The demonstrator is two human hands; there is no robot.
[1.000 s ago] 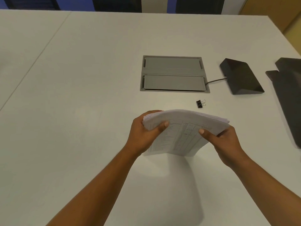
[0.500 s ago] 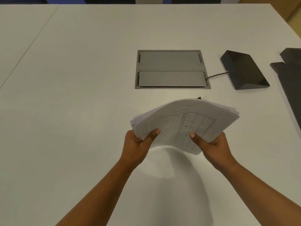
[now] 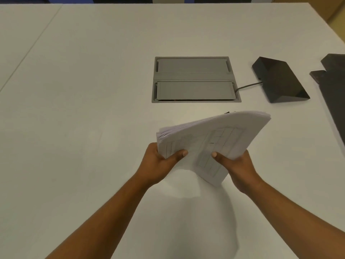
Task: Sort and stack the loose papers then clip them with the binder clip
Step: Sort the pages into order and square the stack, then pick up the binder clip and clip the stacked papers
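Note:
A thick stack of white printed papers (image 3: 220, 139) is held tilted above the white table (image 3: 84, 109), its near corner pointing down at the tabletop. My left hand (image 3: 160, 161) grips the stack's left edge, thumb on top. My right hand (image 3: 237, 167) grips its lower right edge, thumb on the printed table. The black binder clip (image 3: 228, 112) lies on the table behind the stack; only a sliver shows above the top edge.
A grey cable hatch (image 3: 194, 79) is set into the table beyond the papers. A black wedge-shaped device (image 3: 280, 79) with a cable sits to its right. Dark flat objects (image 3: 334, 85) lie at the right edge.
The stack has tipped from near flat to steeply tilted, turned clockwise, and now hides most of the binder clip. Both hands have stayed on it.

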